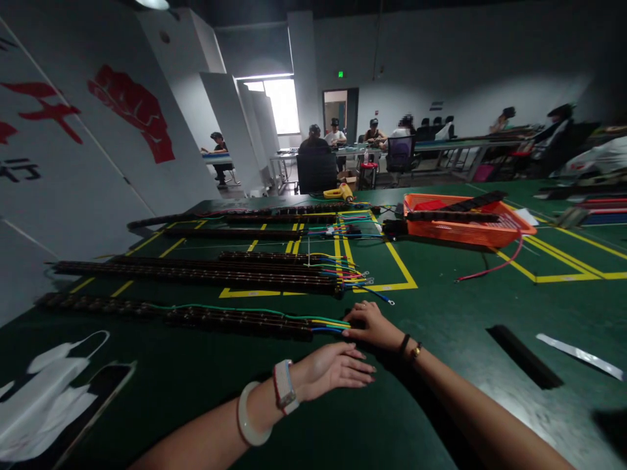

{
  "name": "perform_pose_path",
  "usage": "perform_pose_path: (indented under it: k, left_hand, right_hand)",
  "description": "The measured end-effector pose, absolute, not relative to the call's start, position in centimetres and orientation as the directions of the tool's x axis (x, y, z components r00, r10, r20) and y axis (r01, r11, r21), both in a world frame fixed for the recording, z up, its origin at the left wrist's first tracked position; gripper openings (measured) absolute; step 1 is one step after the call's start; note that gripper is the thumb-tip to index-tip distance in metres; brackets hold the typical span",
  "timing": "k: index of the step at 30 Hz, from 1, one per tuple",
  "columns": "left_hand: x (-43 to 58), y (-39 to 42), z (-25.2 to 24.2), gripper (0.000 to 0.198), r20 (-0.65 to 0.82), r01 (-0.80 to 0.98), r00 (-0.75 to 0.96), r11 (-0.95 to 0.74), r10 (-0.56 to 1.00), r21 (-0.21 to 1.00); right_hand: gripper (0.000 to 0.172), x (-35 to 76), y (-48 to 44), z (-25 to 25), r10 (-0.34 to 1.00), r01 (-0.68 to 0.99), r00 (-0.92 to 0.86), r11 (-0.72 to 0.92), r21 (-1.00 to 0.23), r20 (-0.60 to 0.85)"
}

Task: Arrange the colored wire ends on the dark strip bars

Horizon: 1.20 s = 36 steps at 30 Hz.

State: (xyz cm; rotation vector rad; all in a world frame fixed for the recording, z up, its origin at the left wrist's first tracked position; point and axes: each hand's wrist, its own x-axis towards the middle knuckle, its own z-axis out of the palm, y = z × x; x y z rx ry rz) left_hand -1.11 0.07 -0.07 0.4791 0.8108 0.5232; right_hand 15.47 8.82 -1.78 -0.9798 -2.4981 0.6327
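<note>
My right hand (375, 325) is closed on the ends of several coloured wires (326, 324), green, yellow and blue, which come out of a long black cable chain (235, 322) lying across the table. What lies under the fingertips is hidden. Just nearer to me, my left hand (337, 370) holds nothing, its fingers stretched out and apart from the wires. Beyond both hands is a bundle of further cable chains (206, 274), with ring terminals (368, 277) on its wire ends. One blue wire (375, 292) ends in a ring lug near my right hand.
An orange basket (455, 232) with black chain pieces stands at the back right. A yellow heat gun (341, 192) lies at the far edge. Black (524, 356) and white strips (580, 356) lie at right, a white bag (44, 398) at left. People (375, 134) sit at far tables.
</note>
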Motion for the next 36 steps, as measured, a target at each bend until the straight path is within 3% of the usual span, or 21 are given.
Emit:
perform_pose_path:
  k: [11, 21, 28, 36]
  left_hand:
    - [-1.3, 0.9, 0.3, 0.026, -0.49, -0.387, 0.526, 0.708, 0.695, 0.59]
    - [-0.8, 0.3, -1.3, 0.011, -0.367, -0.613, 0.344, 0.503, 0.864, 0.61]
    - [-0.5, 0.2, -1.2, 0.014, -0.377, -0.692, 0.253, 0.439, 0.891, 0.574]
    - [-0.6, 0.7, -0.7, 0.009, -0.351, -0.733, 0.211, 0.385, 0.913, 0.561]
  right_hand:
    - [0.013, 14.7, 7.9, -2.2, 0.72, 0.556, -0.644, 0.673, -0.487, 0.26]
    - [0.012, 14.3, 7.1, -1.4, 0.623, 0.628, -0.663, 0.765, -0.147, 0.415]
    - [0.011, 14.2, 6.6, -1.2, 0.465, 0.564, -0.78, 0.812, 0.149, 0.417]
    - [0.015, 14.0, 5.6, -1.2, 0.355, 0.502, -0.819, 0.824, 0.263, 0.45]
